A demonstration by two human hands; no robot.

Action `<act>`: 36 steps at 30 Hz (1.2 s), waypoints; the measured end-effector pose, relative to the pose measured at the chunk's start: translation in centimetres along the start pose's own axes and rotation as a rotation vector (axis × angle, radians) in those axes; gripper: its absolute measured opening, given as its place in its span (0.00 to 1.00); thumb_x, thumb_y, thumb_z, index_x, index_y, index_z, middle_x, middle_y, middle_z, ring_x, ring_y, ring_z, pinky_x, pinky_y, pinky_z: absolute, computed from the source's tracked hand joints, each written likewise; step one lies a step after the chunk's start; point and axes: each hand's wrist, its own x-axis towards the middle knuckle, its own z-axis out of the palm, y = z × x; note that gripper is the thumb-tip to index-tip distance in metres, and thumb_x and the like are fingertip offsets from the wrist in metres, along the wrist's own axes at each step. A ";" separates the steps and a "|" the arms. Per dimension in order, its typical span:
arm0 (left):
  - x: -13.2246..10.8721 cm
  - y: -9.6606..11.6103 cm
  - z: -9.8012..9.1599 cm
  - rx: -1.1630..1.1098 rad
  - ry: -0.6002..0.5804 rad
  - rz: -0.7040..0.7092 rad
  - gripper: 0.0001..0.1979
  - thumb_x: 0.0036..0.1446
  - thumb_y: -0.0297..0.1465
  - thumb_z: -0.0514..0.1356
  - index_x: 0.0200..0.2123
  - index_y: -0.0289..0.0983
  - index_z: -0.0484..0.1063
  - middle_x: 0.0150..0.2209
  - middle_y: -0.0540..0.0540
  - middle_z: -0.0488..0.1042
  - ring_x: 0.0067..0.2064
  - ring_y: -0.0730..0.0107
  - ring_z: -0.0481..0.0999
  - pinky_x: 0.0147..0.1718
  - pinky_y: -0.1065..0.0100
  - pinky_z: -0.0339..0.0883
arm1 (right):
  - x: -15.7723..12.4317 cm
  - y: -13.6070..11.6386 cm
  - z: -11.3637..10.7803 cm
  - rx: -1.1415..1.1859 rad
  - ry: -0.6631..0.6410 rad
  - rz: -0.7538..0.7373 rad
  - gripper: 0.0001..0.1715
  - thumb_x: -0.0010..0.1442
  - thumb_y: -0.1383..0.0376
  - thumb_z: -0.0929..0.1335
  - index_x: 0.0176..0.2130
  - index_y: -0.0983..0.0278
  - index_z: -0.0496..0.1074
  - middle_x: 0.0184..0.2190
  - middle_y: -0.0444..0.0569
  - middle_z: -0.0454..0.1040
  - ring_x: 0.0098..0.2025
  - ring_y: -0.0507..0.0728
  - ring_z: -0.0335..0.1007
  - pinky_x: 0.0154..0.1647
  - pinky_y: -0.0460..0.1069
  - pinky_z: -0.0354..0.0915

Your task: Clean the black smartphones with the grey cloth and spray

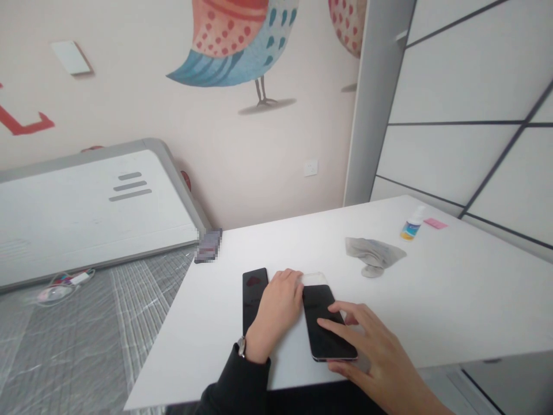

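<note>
A black-screened smartphone (326, 325) lies screen up near the table's front edge, overlapping a clear phone case (315, 279) that shows past its far end. My left hand (279, 308) rests at the phone's left side, fingers bent together at the case's near-left corner; its fingertips are partly hidden. My right hand (371, 343) reaches in from the right, with fingertips on the screen and the thumb at the phone's near edge. Left of my left hand lies a second black phone (254, 294), partly covered by that hand and wrist.
On the white table (453, 294) are a crumpled grey cloth (375, 255), a small spray bottle (412, 223) and a pink slip (435, 223). A blurred-out dark item (208, 246) sits at the far left corner. Cables (60, 286) lie on the floor at left.
</note>
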 end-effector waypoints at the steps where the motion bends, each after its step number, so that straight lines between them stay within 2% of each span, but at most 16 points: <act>1: 0.1 0.0 0.1 -0.003 0.002 0.004 0.20 0.70 0.28 0.49 0.60 0.29 0.72 0.58 0.36 0.77 0.60 0.51 0.73 0.63 0.53 0.65 | -0.1 0.2 0.0 0.015 -0.028 0.016 0.24 0.65 0.45 0.70 0.55 0.52 0.79 0.53 0.55 0.79 0.51 0.65 0.79 0.47 0.58 0.80; 6: 0.2 -0.3 0.3 -0.023 0.005 0.015 0.18 0.70 0.29 0.53 0.58 0.32 0.73 0.57 0.37 0.76 0.60 0.52 0.73 0.63 0.54 0.64 | -0.1 1.2 -0.5 0.102 -0.239 0.163 0.29 0.63 0.57 0.75 0.62 0.49 0.75 0.62 0.54 0.74 0.64 0.69 0.70 0.62 0.66 0.72; 11: 0.1 -0.6 0.0 -0.048 0.007 0.002 0.16 0.67 0.30 0.57 0.55 0.33 0.74 0.56 0.38 0.77 0.59 0.55 0.73 0.63 0.56 0.64 | 0.7 1.4 -1.9 0.199 -0.403 0.298 0.33 0.63 0.53 0.74 0.65 0.50 0.71 0.69 0.51 0.68 0.73 0.70 0.57 0.73 0.70 0.56; 13: 0.1 -0.4 0.0 -0.051 0.014 -0.016 0.16 0.66 0.30 0.58 0.54 0.32 0.75 0.54 0.38 0.77 0.57 0.54 0.74 0.62 0.56 0.65 | 0.8 1.5 -2.4 0.226 -0.429 0.299 0.31 0.64 0.53 0.74 0.64 0.51 0.72 0.68 0.50 0.68 0.74 0.70 0.55 0.73 0.70 0.54; 19: -0.3 0.6 0.2 -0.047 0.008 -0.019 0.21 0.67 0.29 0.53 0.60 0.33 0.73 0.54 0.37 0.75 0.55 0.54 0.75 0.60 0.56 0.67 | -0.1 2.0 -2.4 0.300 -0.364 0.203 0.23 0.63 0.57 0.75 0.57 0.54 0.79 0.63 0.51 0.75 0.72 0.68 0.60 0.72 0.66 0.60; 24: -0.5 0.6 0.5 -0.035 0.009 0.008 0.20 0.71 0.36 0.53 0.59 0.33 0.73 0.54 0.36 0.74 0.55 0.53 0.74 0.61 0.54 0.65 | -0.6 2.0 -2.5 0.309 -0.332 0.093 0.18 0.66 0.57 0.73 0.54 0.56 0.81 0.61 0.52 0.77 0.71 0.68 0.61 0.69 0.63 0.64; 29: -0.7 0.1 0.9 -0.006 0.009 0.051 0.20 0.72 0.37 0.52 0.60 0.34 0.72 0.54 0.36 0.72 0.57 0.53 0.72 0.61 0.53 0.64 | -0.9 2.1 -2.3 0.244 -0.264 -0.033 0.17 0.68 0.61 0.71 0.55 0.56 0.80 0.60 0.49 0.78 0.70 0.66 0.62 0.68 0.64 0.66; 32: -0.7 -0.1 1.1 0.010 0.005 0.060 0.20 0.72 0.37 0.52 0.60 0.36 0.72 0.54 0.37 0.72 0.55 0.54 0.72 0.60 0.53 0.66 | -1.0 2.0 -2.0 0.234 -0.254 -0.106 0.19 0.70 0.62 0.70 0.58 0.55 0.78 0.59 0.49 0.78 0.66 0.64 0.70 0.70 0.63 0.64; 36: -0.7 -0.2 1.4 0.025 -0.005 0.073 0.21 0.72 0.37 0.52 0.61 0.38 0.71 0.55 0.37 0.72 0.54 0.53 0.72 0.59 0.52 0.66 | -0.8 1.4 -1.9 0.248 -0.233 -0.178 0.20 0.71 0.63 0.69 0.60 0.56 0.76 0.58 0.48 0.79 0.63 0.62 0.73 0.66 0.58 0.70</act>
